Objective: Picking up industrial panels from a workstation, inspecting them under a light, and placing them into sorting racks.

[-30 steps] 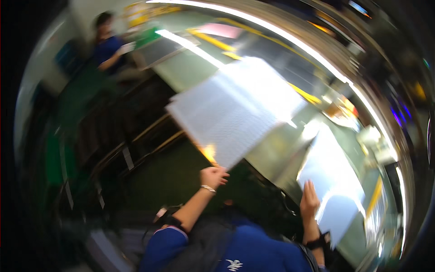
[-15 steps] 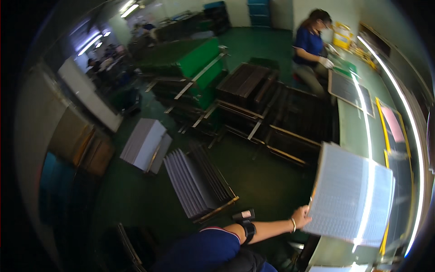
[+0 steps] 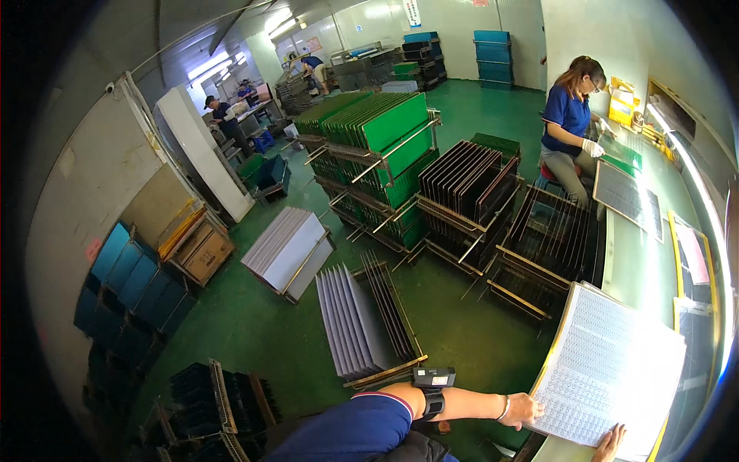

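A large white panel (image 3: pixel 593 362) covered in fine printed rows lies over the near part of the pale worktable (image 3: pixel 627 258), its left edge at the table's edge. My left hand (image 3: pixel 523 410) is closed at the panel's lower left edge, fingers curled. At the near edge, my right hand (image 3: pixel 610 444) has its fingertips on the panel; its palm and thumb are hidden. Glare from the lamp washes out the panel's right side. A black strap with a small box (image 3: pixel 433 379) sits on my left arm.
Left of the table stand racks of white panels (image 3: pixel 350 319), dark panels (image 3: pixel 469 181) and green panels (image 3: pixel 396 127). A framed dark panel (image 3: pixel 627 202) lies farther along the table. There a co-worker in a blue shirt (image 3: pixel 568 112) sits, wearing gloves. Blue panels (image 3: pixel 127 266) lean at the left wall.
The white panel has come down and nearer on the table. My left hand has moved down with it, and my right hand has come into view at its near edge. The head view has shifted.
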### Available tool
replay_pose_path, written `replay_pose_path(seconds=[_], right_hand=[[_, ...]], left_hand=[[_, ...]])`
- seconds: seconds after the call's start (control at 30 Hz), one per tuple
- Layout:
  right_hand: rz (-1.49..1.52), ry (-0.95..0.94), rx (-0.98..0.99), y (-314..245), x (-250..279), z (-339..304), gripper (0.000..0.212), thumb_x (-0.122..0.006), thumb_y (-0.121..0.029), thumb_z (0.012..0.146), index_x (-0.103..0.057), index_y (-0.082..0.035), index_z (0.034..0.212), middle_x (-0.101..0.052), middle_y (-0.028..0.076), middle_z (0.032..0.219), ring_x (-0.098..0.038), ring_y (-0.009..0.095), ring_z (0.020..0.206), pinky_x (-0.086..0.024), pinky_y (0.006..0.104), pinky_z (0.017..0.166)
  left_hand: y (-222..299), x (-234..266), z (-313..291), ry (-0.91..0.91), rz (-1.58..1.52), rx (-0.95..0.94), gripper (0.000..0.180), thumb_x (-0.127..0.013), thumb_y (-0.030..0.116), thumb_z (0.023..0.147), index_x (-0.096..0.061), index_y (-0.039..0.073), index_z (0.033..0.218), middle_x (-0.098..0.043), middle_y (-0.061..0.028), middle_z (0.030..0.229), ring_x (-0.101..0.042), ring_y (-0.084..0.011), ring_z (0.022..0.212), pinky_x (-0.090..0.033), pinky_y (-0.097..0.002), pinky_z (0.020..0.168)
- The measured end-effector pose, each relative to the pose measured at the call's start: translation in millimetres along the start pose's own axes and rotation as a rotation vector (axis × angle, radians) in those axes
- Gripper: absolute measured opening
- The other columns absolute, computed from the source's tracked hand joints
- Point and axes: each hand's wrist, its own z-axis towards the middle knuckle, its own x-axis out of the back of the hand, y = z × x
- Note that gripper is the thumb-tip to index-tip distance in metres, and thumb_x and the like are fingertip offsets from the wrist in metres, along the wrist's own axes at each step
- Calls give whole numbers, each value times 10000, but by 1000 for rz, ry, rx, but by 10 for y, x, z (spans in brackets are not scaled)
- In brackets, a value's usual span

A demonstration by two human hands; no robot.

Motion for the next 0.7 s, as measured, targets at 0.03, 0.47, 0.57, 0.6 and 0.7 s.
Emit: replay_pose_path(seconds=[0.03, 0.47, 0.57, 0.6, 0.7], right_hand=[[4, 1, 3, 80, -43, -3, 405, -472, -298, 912, -513, -33, 1216, -406, 206, 1328, -422, 332, 1195, -337, 408, 1005], [184, -203, 20, -304, 351, -93, 512, -547, -317, 831, -480, -46, 1259, -329, 234, 1375, -296, 366, 1289, -230, 471, 1054], [139, -242, 30, -449, 428, -82, 544, -609, -300, 771, -500, -54, 1243, -322, 245, 1374, -290, 382, 1288, -249, 471, 1046], [120, -257, 30, -502, 452, -86, 556, -630, -294, 751, -506, -56, 1238, -320, 249, 1374, -288, 387, 1288, -255, 471, 1044], [47, -293, 20, -633, 532, -111, 596, -691, -277, 690, -525, -64, 1222, -313, 260, 1373, -283, 402, 1286, -274, 471, 1037]], left_hand=[[-29, 54, 37, -161, 20, -6, 447, -735, 326, 644, -658, 73, 1005, -475, -110, 1262, -456, -267, 1173, -412, -367, 942], [-248, 156, -112, -93, -308, -235, 160, -651, 109, 687, -640, -12, 791, -562, -147, 1172, -489, -307, 1152, -411, -395, 955], [-189, 9, -308, 267, -108, -361, 101, -572, 46, 733, -576, -33, 796, -575, -193, 1120, -509, -332, 1120, -420, -403, 953], [-187, 21, -365, 343, -26, -415, 106, -536, 34, 744, -533, -31, 828, -576, -228, 1071, -533, -351, 1076, -439, -401, 935], [-92, 8, -385, 387, -90, -277, 119, -532, 45, 735, -537, -32, 826, -581, -225, 1049, -559, -340, 1039, -465, -382, 906]])
